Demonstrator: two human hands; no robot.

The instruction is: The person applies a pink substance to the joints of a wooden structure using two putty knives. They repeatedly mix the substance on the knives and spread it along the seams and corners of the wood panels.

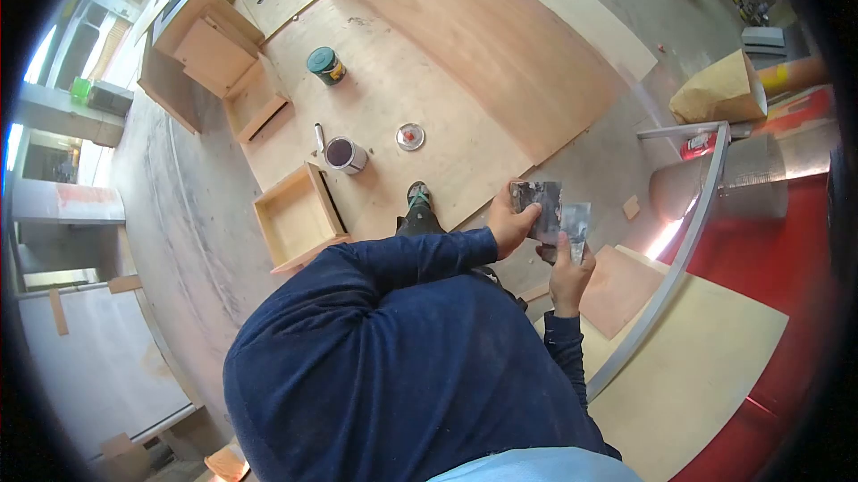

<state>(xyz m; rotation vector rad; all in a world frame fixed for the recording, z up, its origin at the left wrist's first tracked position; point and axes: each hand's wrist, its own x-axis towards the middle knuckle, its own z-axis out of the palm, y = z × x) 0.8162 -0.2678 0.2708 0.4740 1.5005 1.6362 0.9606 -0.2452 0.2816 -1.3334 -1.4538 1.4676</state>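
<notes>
My left hand (511, 224) is closed on a dark, stained flat scraper blade (542, 200), with the thumb lying across its face. Just to the right and lower, my right hand (568, 276) grips a lighter metal scraper blade (576, 219), its fingers pressed against it. The two blades overlap or touch; which it is I cannot tell. Beyond my foot, an open can (345, 155) of dark contents stands on the plywood sheet (375, 80). Next to it lies a round metal lid (410, 137) with a reddish spot.
Wooden drawers (299, 218) and a cabinet lie to the left. A green can (325, 65) stands farther ahead. On the right are a curved metal bar (693, 232), a paper bag (719, 93) and a pale board (697, 375). Another person is partly visible at the top.
</notes>
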